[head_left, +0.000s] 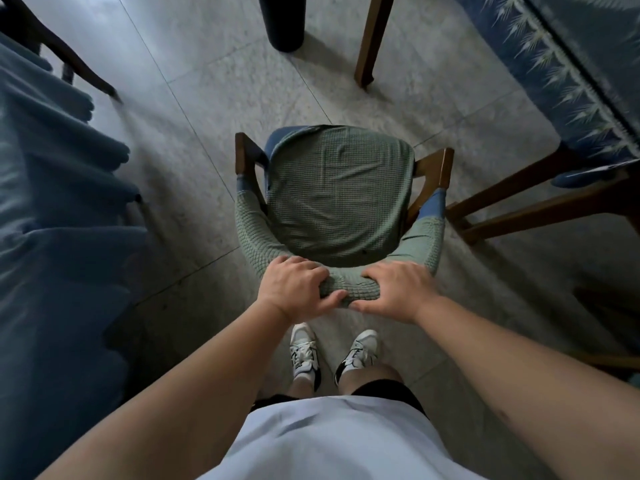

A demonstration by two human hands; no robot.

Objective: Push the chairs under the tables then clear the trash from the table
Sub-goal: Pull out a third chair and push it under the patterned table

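Observation:
A wooden armchair (341,192) with a green knitted cover on seat and backrest stands on the tiled floor right in front of me, seat facing away. My left hand (296,289) grips the top of its curved backrest left of centre. My right hand (398,289) grips the same backrest right of centre, thumbs nearly touching. A table with a blue patterned cloth (568,74) lies at the upper right, its top hidden from view. No trash is visible.
A blue draped cloth (52,209) hangs along the left side. Wooden legs (372,39) and a dark round post (282,22) stand ahead of the chair. Another chair's wooden legs (540,206) reach in from the right. My white sneakers (332,351) stand behind the chair.

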